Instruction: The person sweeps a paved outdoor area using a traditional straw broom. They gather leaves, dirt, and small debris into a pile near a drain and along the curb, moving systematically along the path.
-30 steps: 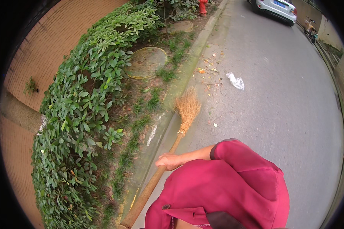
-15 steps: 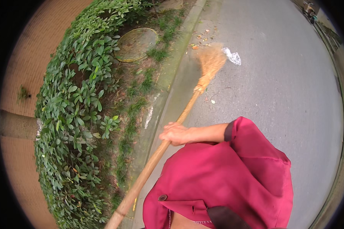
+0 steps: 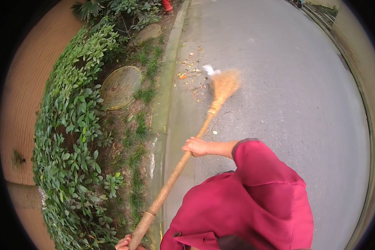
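Observation:
A long broom (image 3: 171, 182) with a pale wooden handle slants from the lower left up to the road. Partway down its handle, my right hand (image 3: 196, 146) is wrapped round the wood. At the bottom edge my left hand (image 3: 127, 243) grips the handle's upper end, only partly in view. The broom's straw bristles, blurred by motion, fan out over the asphalt. Just left of their tips lies a crumpled white piece of litter (image 3: 211, 70), also blurred. Scattered fallen leaves (image 3: 183, 76) and twigs lie between it and the kerb.
A stone kerb (image 3: 159, 106) borders the grey road (image 3: 287, 116) on the left. Beyond it come grass tufts, a round cover (image 3: 121, 88) with a yellow rim and a leafy green hedge (image 3: 71, 162). Something red (image 3: 167, 6) stands at the far end of the planting strip.
The white litter has gone from the right of the bristles to their left, nearer the leaves. My left hand has come into view at the bottom. The view has shifted.

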`<action>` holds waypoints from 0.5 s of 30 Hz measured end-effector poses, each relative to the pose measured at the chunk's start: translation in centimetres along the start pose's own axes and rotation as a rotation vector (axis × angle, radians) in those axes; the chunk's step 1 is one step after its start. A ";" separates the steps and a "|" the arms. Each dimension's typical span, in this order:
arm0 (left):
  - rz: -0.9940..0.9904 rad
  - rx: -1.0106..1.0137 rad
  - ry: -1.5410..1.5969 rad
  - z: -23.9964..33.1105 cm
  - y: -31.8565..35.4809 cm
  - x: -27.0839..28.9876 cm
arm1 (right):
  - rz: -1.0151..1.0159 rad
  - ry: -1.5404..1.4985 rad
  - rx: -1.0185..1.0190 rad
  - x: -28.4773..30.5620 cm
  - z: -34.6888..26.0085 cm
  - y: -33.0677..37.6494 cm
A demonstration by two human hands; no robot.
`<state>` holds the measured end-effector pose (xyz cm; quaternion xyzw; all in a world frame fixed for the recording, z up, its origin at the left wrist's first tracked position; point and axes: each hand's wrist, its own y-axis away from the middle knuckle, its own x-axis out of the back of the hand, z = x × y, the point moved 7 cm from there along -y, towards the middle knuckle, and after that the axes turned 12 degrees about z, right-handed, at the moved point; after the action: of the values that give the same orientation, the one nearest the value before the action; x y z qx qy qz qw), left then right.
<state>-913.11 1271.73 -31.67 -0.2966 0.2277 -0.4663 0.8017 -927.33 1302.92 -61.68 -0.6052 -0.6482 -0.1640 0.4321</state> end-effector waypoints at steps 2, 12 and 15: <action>-0.719 -0.233 -0.004 0.9 -0.2 -2.3 | 0.111 -0.043 0.038 0.3 0.4 -1.9; 0.419 -0.095 -0.043 8.1 -7.4 8.3 | 0.150 -0.098 0.238 3.1 -13.6 -1.5; 0.434 0.150 0.036 6.7 -12.4 9.7 | 0.043 -0.222 0.270 1.2 -17.1 0.1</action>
<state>-911.94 1260.13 -19.21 -0.1719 0.2652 -0.3037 0.8988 -920.91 1291.12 -50.96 -0.5696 -0.6950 0.0015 0.4387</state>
